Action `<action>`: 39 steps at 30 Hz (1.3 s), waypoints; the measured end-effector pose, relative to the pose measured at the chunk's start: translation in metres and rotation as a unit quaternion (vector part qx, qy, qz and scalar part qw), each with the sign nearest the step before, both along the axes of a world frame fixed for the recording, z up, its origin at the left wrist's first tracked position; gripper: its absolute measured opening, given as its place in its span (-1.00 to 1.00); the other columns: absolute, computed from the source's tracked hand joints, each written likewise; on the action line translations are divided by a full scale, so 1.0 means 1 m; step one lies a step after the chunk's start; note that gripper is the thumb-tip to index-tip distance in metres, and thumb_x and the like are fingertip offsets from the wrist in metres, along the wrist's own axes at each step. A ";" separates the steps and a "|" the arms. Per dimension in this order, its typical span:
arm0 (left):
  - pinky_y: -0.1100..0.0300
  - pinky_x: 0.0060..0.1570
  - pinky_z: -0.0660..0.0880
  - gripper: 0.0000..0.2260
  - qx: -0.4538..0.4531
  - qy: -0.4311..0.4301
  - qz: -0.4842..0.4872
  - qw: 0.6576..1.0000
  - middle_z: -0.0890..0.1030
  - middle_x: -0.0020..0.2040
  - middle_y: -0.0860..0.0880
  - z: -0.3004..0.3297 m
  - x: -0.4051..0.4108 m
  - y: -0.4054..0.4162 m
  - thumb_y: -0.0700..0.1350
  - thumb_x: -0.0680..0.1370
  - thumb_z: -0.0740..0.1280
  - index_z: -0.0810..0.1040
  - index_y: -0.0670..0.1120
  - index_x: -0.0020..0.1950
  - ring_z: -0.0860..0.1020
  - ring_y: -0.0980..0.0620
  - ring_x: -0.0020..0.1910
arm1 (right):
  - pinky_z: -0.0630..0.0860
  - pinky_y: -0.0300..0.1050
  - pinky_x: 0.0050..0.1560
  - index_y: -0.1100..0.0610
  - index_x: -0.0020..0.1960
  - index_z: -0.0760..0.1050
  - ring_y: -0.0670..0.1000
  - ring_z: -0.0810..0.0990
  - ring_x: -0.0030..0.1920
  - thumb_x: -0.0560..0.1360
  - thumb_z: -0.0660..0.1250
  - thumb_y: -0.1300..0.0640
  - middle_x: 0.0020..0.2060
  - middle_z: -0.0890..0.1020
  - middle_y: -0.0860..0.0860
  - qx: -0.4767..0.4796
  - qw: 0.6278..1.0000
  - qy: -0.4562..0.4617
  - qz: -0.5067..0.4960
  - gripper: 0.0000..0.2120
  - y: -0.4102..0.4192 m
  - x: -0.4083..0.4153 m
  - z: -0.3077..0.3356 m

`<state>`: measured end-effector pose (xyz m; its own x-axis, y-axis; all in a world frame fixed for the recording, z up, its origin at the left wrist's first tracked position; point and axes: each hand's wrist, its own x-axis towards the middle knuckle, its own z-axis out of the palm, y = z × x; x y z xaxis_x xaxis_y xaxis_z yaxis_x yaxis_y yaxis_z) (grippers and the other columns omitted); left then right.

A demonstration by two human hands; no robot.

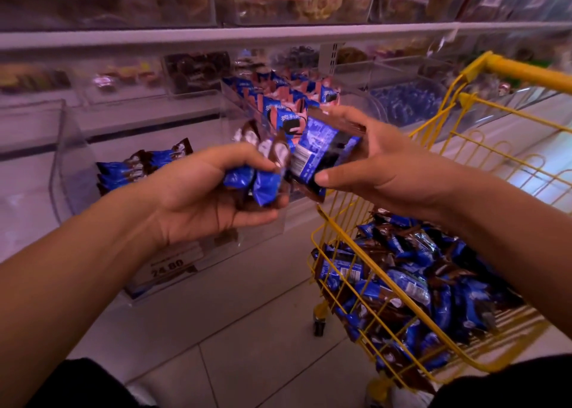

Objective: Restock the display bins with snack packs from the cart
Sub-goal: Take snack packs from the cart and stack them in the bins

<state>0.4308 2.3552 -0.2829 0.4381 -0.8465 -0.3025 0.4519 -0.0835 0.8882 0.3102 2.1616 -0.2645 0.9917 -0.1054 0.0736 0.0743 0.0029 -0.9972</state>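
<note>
**Blue packs in both hands, between bin and cart**

Blue-and-brown snack packs fill both our hands at the centre of the frame. Our left hand [213, 191] curls round a bunch of small packs [263, 172], fingers wrapped under them and thumb over the top. Our right hand [380, 166] pinches a single pack [322, 157] by its edges, thumb on the near edge and fingers on the far one, its printed back turned toward us. The two loads touch or nearly touch; we cannot tell which.

Left of centre sits the clear bin [71, 172], its curved front wall low and its top open. A short row of the same packs [139, 166] lies along its back, with bare floor in front of them. Its right wall stands just behind our left hand. A price tag [168, 268] hangs on the bin's front, lower left.

Beyond our hands, at upper centre, a second bin [235, 98] holds blue-and-pink packs [284, 95] standing on edge.

At lower right the yellow wire cart [340, 222] is heaped with packs [408, 284]; its near corner lies directly under our right hand, its handle [526, 73] at upper right. White floor tiles [247, 330] show between bin and cart.
</note>
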 end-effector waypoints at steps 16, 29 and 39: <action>-0.03 -0.11 0.67 -0.77 -0.023 0.068 0.060 0.996 0.69 0.02 -0.23 0.005 0.013 0.031 -0.08 0.30 0.39 0.68 -0.10 -0.09 0.69 -0.25 0.00 | 0.62 -0.16 0.04 0.08 0.12 0.63 -0.04 0.68 0.04 0.40 0.48 0.41 0.02 0.70 0.00 -0.327 0.924 -0.197 -0.005 -0.62 0.021 0.008 0.000; 0.25 -0.36 0.62 -0.54 -0.023 0.009 0.072 0.997 0.69 -0.04 -0.21 0.003 0.006 0.048 -0.29 0.21 0.42 0.58 -0.26 0.11 0.67 0.01 -0.25 | 0.56 -0.15 0.20 0.15 0.01 0.66 -0.05 0.61 0.23 0.39 0.43 0.48 0.22 0.60 0.10 -0.225 0.962 -0.154 -0.008 -0.69 0.060 0.016 -0.004; 0.16 -0.23 0.62 -0.89 -0.068 -0.064 0.301 0.949 0.73 -0.10 -0.11 0.004 0.043 0.058 -0.11 0.42 0.48 0.67 -0.09 -0.09 0.70 0.00 -0.15 | 0.60 -0.25 -0.09 0.15 0.08 0.59 -0.14 0.64 -0.16 0.32 0.48 0.41 -0.17 0.69 -0.06 -0.141 0.987 -0.075 0.004 -0.63 0.046 0.045 0.008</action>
